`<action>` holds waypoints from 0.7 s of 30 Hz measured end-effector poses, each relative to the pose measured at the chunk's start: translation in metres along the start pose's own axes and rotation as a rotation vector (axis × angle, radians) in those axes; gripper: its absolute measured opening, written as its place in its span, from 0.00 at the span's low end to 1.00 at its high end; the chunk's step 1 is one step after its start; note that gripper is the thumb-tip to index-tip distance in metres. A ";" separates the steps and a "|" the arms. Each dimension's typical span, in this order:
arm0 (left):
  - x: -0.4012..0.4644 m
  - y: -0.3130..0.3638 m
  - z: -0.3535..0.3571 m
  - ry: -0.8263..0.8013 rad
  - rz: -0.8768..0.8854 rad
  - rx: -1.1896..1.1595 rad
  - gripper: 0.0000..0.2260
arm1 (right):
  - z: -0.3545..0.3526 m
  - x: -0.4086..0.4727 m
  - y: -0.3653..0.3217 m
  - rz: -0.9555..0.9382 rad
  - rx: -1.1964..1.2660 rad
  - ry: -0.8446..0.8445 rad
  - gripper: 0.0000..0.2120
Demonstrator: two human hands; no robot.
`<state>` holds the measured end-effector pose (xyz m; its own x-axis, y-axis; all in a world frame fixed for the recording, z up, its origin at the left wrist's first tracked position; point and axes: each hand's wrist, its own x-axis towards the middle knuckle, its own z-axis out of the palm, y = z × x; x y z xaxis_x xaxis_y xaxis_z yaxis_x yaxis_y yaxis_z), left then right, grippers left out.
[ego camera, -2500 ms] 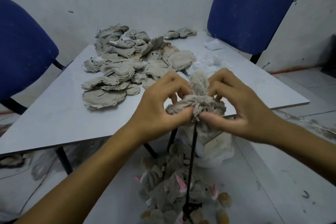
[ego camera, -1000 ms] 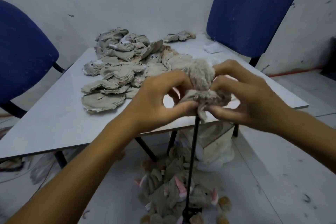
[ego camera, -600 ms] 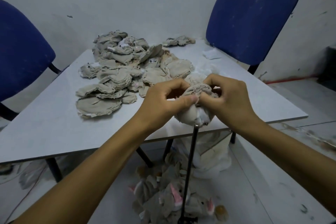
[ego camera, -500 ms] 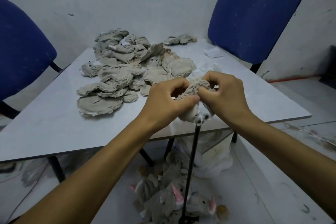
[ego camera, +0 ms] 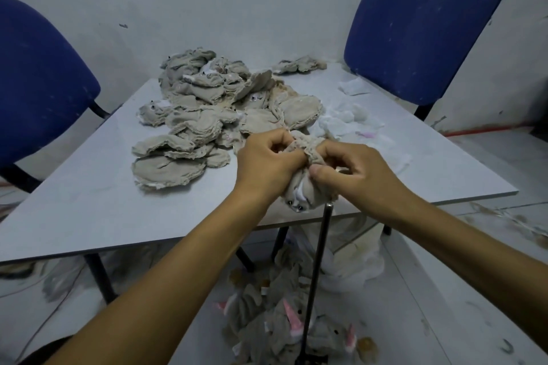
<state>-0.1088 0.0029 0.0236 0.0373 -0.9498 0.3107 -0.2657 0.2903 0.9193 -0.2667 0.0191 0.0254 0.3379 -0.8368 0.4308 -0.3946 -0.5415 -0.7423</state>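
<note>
Pinching the grey plush skin [ego camera: 303, 190] between them, left grip [ego camera: 267, 163] and right grip [ego camera: 355, 170] curl tight; black rod [ego camera: 320, 252] just below.

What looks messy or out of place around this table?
White stuffing tufts lie scattered over the table's right side, and a heap of grey plush skins with pink ears lies on the floor around the foot of the black rod. One skin sits alone at the table's far edge, apart from the main pile.
</note>
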 end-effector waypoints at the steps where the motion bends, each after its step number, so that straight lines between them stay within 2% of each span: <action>1: 0.000 0.002 0.000 -0.021 -0.006 -0.007 0.06 | -0.003 0.001 0.002 0.011 -0.007 -0.002 0.09; 4: 0.002 0.006 -0.007 -0.293 -0.034 -0.166 0.04 | -0.012 0.001 0.013 0.101 -0.019 0.094 0.10; 6: -0.002 0.008 -0.006 -0.401 0.022 -0.156 0.03 | -0.014 0.000 0.018 0.149 -0.043 0.209 0.13; 9: -0.014 0.009 0.002 -0.343 0.147 0.005 0.05 | -0.004 -0.001 0.017 0.138 -0.155 0.374 0.11; 11: -0.017 0.008 -0.001 -0.295 0.249 0.158 0.05 | 0.000 -0.002 0.014 0.088 -0.221 0.396 0.11; 14: -0.018 0.006 -0.018 -0.296 0.413 0.263 0.04 | -0.008 -0.014 0.012 -0.134 -0.233 0.208 0.09; 16: -0.024 0.005 -0.025 -0.252 0.604 0.345 0.11 | -0.014 -0.027 0.011 -0.368 -0.334 0.109 0.07; 18: -0.035 0.004 -0.025 -0.205 0.744 0.370 0.16 | -0.014 -0.038 0.010 -0.532 -0.434 0.126 0.06; 21: -0.050 -0.003 -0.022 -0.165 0.881 0.408 0.09 | -0.008 -0.051 0.015 -0.636 -0.500 0.154 0.07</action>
<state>-0.0885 0.0525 0.0109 -0.4603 -0.4261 0.7788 -0.4468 0.8693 0.2115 -0.2966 0.0527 -0.0036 0.5184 -0.3396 0.7848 -0.5134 -0.8575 -0.0319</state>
